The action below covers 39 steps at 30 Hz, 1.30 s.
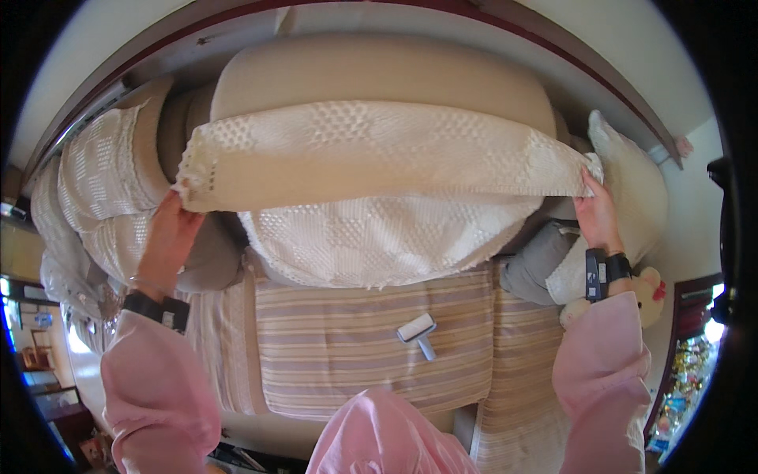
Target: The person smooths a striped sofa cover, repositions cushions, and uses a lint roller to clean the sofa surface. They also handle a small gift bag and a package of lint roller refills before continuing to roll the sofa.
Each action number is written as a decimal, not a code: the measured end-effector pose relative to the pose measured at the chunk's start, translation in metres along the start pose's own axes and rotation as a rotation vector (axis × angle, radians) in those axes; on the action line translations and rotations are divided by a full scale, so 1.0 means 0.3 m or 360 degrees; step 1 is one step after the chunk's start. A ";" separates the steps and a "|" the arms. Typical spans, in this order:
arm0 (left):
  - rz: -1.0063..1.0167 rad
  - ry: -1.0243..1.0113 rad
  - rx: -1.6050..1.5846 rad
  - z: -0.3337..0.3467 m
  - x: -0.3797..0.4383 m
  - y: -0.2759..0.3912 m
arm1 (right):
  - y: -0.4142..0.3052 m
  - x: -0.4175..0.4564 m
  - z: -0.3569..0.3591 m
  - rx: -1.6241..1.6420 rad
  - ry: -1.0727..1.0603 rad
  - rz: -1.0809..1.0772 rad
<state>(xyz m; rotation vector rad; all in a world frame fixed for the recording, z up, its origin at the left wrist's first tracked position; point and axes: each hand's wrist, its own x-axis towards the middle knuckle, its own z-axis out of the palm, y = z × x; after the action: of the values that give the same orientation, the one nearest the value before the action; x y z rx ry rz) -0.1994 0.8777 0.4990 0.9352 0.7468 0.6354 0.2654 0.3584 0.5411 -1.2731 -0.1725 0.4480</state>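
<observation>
A cream textured sofa cover cloth (379, 148) is stretched out in front of the beige sofa backrest (379, 68). My left hand (169, 231) grips its left corner, and my right hand (597, 210) grips its right corner. The cloth's upper strip is spread between the hands, while a lower part (379, 243) hangs in a curve over the backrest. On the striped seat cushion (331, 343) below lies a lint roller (419, 333) with a white roll and grey handle. Part of the backrest is hidden behind the cloth.
Patterned cream cloth (103, 169) covers the sofa section at left, near a clear plastic bag (68, 284). Grey cushions (536, 260) flank the middle. At right are a white cushion (636, 183) and a plush toy (648, 296) beside my right forearm. A dark red trim runs behind the sofa.
</observation>
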 end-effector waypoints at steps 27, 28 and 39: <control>0.0128 -0.0352 -0.0168 0.260 0.245 0.255 | -0.212 0.213 0.106 0.0504 -0.0062 -0.0006; 0.0174 -0.0389 -0.0269 0.317 0.264 0.264 | -0.224 0.238 0.113 0.0566 -0.0442 -0.0093; 0.0104 0.0056 0.0114 0.381 0.405 0.173 | -0.072 0.408 0.205 0.0136 0.0155 0.0190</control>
<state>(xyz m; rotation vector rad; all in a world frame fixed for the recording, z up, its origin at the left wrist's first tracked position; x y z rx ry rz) -0.0454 0.9393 0.5541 1.0196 0.7770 0.6872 0.3581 0.4588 0.5651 -1.2220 0.0049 0.4899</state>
